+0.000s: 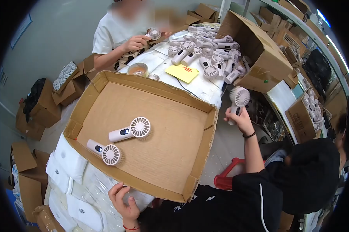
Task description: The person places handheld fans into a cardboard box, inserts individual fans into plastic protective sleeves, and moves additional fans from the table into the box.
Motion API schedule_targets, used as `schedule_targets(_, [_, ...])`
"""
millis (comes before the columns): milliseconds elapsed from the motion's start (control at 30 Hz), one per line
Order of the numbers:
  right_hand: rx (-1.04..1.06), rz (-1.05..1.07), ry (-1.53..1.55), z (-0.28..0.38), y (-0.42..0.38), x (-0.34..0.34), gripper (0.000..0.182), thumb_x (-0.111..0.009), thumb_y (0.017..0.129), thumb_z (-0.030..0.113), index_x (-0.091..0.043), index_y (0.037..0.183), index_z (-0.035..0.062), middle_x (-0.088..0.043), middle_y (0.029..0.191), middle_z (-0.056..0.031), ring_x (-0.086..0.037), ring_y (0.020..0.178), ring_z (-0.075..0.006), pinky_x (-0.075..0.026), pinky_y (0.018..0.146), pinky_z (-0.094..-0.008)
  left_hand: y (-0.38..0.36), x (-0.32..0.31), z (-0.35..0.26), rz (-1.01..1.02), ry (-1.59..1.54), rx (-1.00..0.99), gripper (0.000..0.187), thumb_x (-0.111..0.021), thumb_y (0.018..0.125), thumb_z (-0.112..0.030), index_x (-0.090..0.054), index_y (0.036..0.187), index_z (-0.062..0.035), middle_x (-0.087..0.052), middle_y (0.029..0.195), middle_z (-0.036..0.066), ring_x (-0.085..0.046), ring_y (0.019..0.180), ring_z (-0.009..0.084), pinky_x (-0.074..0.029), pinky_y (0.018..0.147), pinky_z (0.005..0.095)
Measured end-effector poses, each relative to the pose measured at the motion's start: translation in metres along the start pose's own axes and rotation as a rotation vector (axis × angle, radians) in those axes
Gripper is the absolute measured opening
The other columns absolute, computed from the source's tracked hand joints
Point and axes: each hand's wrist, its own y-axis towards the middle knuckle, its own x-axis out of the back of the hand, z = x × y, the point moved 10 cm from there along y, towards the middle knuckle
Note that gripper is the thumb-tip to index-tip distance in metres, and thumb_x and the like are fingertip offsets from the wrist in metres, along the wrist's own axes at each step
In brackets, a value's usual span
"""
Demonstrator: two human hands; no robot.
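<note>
My right hand (pixel 239 118), with a black band at the wrist, is closed around the handle of a white handheld fan (pixel 240 96), its round grille up, beyond the right side of a shallow cardboard tray (pixel 174 127). At the tray's near edge is my left hand (pixel 123 201), fingers apart and holding nothing, with a red string on the wrist. Inside the tray lie two more fans: one (pixel 130 130) near the middle and another (pixel 105 152) toward the lower left, both with lit displays on their handles.
Many fans (pixel 205 50) spill from a tipped carton (pixel 255 58) behind the tray, near a yellow note (pixel 182 72) and a tape roll (pixel 138 69). Across the table, a person (pixel 124 42) holds a fan. White pouches (pixel 85 212) lie front left. A red stool (pixel 228 174) stands right.
</note>
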Motion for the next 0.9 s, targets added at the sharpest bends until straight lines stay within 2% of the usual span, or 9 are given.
schedule_targets(133, [0.454,-0.665,-0.564,0.041,-0.035,0.049,0.033,-0.066,0.080,0.007,-0.047,0.105,-0.0017,-0.059,0.084,-0.0074,-0.061,0.076,-0.0177,-0.049,0.066,-0.0297,-0.001,0.001,0.003,0.002,0.015,0.023,0.028,-0.051,0.088,-0.028,-0.057,0.097,-0.0028,-0.049,0.107,0.017,-0.049,0.101,0.0302,-0.040,0.089,0.0401])
schedule_targets(167, [0.536,-0.601,-0.450,0.040,-0.034,0.036,0.031,-0.063,0.081,0.006,-0.049,0.107,-0.0036,-0.060,0.087,-0.0119,-0.061,0.081,-0.0225,-0.048,0.071,-0.0326,-0.001,0.001,0.004,-0.003,0.014,0.027,0.028,-0.051,0.088,-0.029,-0.057,0.097,-0.0029,-0.049,0.107,0.016,-0.048,0.101,0.0301,-0.039,0.089,0.0401])
schedule_targets(200, [0.738,-0.540,-0.934,0.038,-0.034,0.005,0.036,-0.060,0.078,0.006,-0.047,0.111,-0.0036,-0.059,0.095,-0.0222,-0.061,0.083,-0.0320,-0.048,0.074,-0.0370,-0.001,0.001,0.003,-0.002,0.015,0.026,0.028,-0.051,0.088,-0.029,-0.057,0.097,-0.0029,-0.049,0.107,0.016,-0.048,0.101,0.0301,-0.039,0.089,0.0401])
schedule_targets(300, [0.356,-0.231,-0.992,-0.002,-0.024,-0.033,0.051,-0.059,0.071,0.009,-0.041,0.118,0.0010,-0.055,0.099,-0.0301,-0.058,0.084,-0.0438,-0.047,0.072,-0.0461,-0.001,0.001,0.002,0.003,0.033,0.016,0.028,-0.051,0.088,-0.029,-0.056,0.097,-0.0032,-0.049,0.107,0.016,-0.048,0.101,0.0298,-0.039,0.089,0.0399])
schedule_targets(333, [0.563,-0.348,-1.007,0.019,-0.032,-0.025,0.051,-0.058,0.072,0.008,-0.040,0.120,0.0030,-0.058,0.098,-0.0264,-0.059,0.081,-0.0425,-0.048,0.070,-0.0461,-0.001,0.002,0.002,-0.002,0.023,0.018,0.027,-0.051,0.088,-0.028,-0.056,0.097,-0.0032,-0.049,0.107,0.016,-0.048,0.101,0.0297,-0.039,0.088,0.0397])
schedule_targets(400, [0.403,-0.744,-0.605,0.021,-0.039,0.018,0.050,-0.058,0.072,0.007,-0.042,0.119,0.0038,-0.058,0.101,-0.0239,-0.060,0.083,-0.0401,-0.049,0.071,-0.0444,-0.001,0.002,0.004,-0.006,0.019,0.029,0.027,-0.051,0.088,-0.028,-0.056,0.097,-0.0033,-0.048,0.106,0.016,-0.048,0.101,0.0295,-0.039,0.088,0.0395])
schedule_targets(467, [0.487,-0.455,-1.082,0.027,-0.028,-0.024,0.052,-0.057,0.069,0.004,-0.043,0.119,0.0045,-0.056,0.099,-0.0199,-0.059,0.083,-0.0376,-0.049,0.068,-0.0429,0.001,0.000,-0.006,0.011,0.094,-0.076,0.025,-0.045,0.090,-0.022,-0.055,0.098,-0.0006,-0.047,0.110,0.016,-0.047,0.089,0.0218,-0.042,0.075,0.0301])
schedule_targets(700, [0.475,-0.372,-1.117,0.026,-0.010,-0.036,0.059,-0.056,0.064,0.003,-0.043,0.121,0.0048,-0.055,0.100,-0.0150,-0.056,0.088,-0.0350,-0.049,0.069,-0.0413,0.002,-0.002,-0.004,0.003,0.061,-0.071,0.026,-0.046,0.090,-0.024,-0.054,0.099,-0.0008,-0.046,0.109,0.016,-0.047,0.088,0.0217,-0.042,0.073,0.0303])
schedule_targets(900, [0.520,-0.211,-0.968,0.094,0.064,-0.079,0.051,-0.056,0.076,0.011,-0.039,0.123,0.0018,-0.054,0.114,-0.0210,-0.054,0.103,-0.0380,-0.046,0.082,-0.0423,0.003,-0.004,-0.002,0.010,0.021,-0.051,0.026,-0.048,0.090,-0.024,-0.053,0.100,-0.0009,-0.045,0.108,0.015,-0.047,0.087,0.0212,-0.042,0.073,0.0301])
